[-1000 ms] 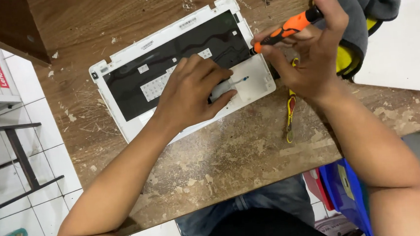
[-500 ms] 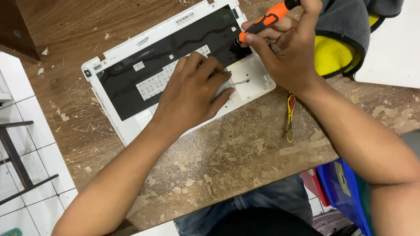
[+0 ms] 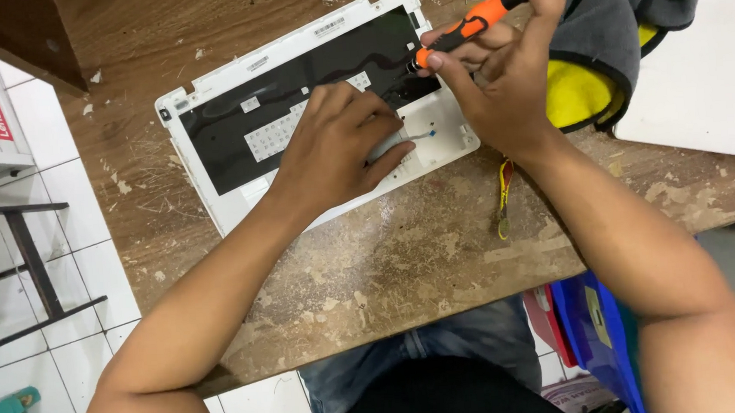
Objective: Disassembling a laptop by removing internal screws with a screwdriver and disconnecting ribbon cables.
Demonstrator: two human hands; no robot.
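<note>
A white laptop case part lies upside down on the worn wooden table, its black underside of the keyboard facing up. My left hand presses flat on its near edge, fingers spread over the white panel. My right hand grips an orange and black screwdriver, tilted, with its tip down at the black area near the case's right end.
A grey and yellow cloth lies right of the case, next to a white sheet. A yellow and red cord hangs by the table edge. White floor tiles and a dark metal frame are at the left.
My right hand with the screwdriver has moved left and down onto the case. The left hand stays pressed on the case.
</note>
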